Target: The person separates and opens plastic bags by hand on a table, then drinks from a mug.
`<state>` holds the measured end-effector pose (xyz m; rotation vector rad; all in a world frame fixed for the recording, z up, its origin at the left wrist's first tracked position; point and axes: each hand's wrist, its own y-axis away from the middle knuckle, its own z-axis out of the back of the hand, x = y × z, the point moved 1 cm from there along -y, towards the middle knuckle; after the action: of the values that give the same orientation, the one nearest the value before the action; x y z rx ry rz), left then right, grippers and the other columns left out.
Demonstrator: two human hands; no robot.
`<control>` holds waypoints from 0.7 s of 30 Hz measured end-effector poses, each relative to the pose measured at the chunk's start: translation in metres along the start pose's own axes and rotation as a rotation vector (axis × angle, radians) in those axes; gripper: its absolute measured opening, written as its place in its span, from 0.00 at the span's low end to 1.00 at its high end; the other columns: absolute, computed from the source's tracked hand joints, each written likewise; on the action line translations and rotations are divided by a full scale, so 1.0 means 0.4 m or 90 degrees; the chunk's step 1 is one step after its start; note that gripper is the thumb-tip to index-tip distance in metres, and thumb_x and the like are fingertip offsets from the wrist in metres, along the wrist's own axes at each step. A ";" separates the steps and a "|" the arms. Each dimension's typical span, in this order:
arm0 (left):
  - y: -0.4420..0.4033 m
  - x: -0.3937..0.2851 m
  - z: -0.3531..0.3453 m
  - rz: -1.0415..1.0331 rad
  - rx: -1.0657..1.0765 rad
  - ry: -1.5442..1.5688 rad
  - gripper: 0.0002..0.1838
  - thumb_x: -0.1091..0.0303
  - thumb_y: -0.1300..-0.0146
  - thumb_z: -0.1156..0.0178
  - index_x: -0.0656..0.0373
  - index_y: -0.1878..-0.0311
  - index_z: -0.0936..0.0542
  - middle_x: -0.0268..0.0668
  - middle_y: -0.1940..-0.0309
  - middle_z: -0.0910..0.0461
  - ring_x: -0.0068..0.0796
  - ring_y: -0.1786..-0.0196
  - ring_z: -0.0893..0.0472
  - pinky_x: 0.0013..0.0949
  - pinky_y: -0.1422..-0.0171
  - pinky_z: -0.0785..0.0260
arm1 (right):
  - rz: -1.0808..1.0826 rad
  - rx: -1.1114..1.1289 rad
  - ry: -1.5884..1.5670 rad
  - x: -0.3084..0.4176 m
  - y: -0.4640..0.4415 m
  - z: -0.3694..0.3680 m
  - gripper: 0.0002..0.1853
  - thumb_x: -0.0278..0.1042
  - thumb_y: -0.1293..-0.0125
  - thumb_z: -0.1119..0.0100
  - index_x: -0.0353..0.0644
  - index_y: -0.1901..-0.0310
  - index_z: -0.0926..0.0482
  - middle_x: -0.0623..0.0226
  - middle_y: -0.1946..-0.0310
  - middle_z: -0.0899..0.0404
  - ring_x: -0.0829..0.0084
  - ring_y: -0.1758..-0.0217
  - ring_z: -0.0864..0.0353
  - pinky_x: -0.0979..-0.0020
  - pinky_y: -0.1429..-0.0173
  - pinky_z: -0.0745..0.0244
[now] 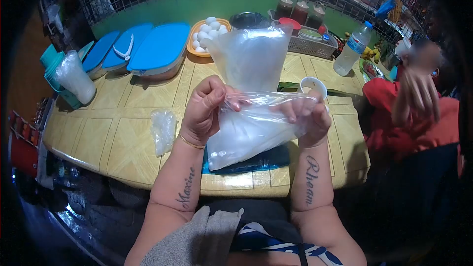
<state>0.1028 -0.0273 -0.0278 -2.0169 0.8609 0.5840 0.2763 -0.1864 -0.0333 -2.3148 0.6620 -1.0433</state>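
Note:
My left hand [203, 111] is closed on the upper left edge of a transparent plastic bag [261, 128]. At the opposite end, my right hand [314, 122] grips the same bag's edge, its fingers partly behind the film. The bag is spread between both hands and hangs over a blue plastic packet [266, 161] on the table. Just beyond it, a taller translucent plastic bag [253, 59] stands upright. A small crumpled plastic bag [163, 132] lies left of my left wrist. Behind my right hand is a white cup [314, 86].
Blue-lidded containers [162, 47] and a teal pitcher [61, 76] stand at the left of the table [133, 138]. White eggs fill an orange basket [191, 49]. A water bottle [353, 49] and a sauce-jar basket [315, 47] are behind. A person in red [409, 123] is at right.

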 end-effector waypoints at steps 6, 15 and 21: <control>0.017 0.011 -0.014 0.004 0.062 0.019 0.13 0.63 0.34 0.35 0.62 0.54 0.22 0.37 0.72 0.19 0.24 0.67 0.20 0.31 0.56 0.24 | 0.033 -0.216 -0.104 -0.022 0.005 0.097 0.11 0.46 0.32 0.39 0.48 0.64 0.21 0.68 0.67 0.19 0.64 0.61 0.19 0.50 0.44 0.24; 0.028 -0.021 -0.103 0.025 0.225 -0.212 0.14 0.72 0.45 0.32 0.68 0.56 0.15 0.45 0.57 0.18 0.30 0.57 0.21 0.29 0.51 0.28 | 0.143 0.065 0.093 0.112 -0.015 -0.031 0.15 0.45 0.39 0.30 0.40 0.63 0.18 0.67 0.72 0.25 0.67 0.65 0.25 0.52 0.45 0.23; -0.024 -0.053 -0.082 0.018 0.111 -0.005 0.34 0.69 0.41 0.32 0.66 0.32 0.31 0.45 0.36 0.27 0.30 0.42 0.23 0.32 0.41 0.29 | 0.028 0.106 -0.091 0.142 -0.091 -0.063 0.27 0.39 0.32 0.38 0.38 0.36 0.34 0.65 0.64 0.22 0.70 0.62 0.22 0.52 0.48 0.20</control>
<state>0.0989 -0.0437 0.0088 -1.8472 0.9047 0.5139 0.2981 -0.2000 0.0340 -2.1963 0.5470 -0.8700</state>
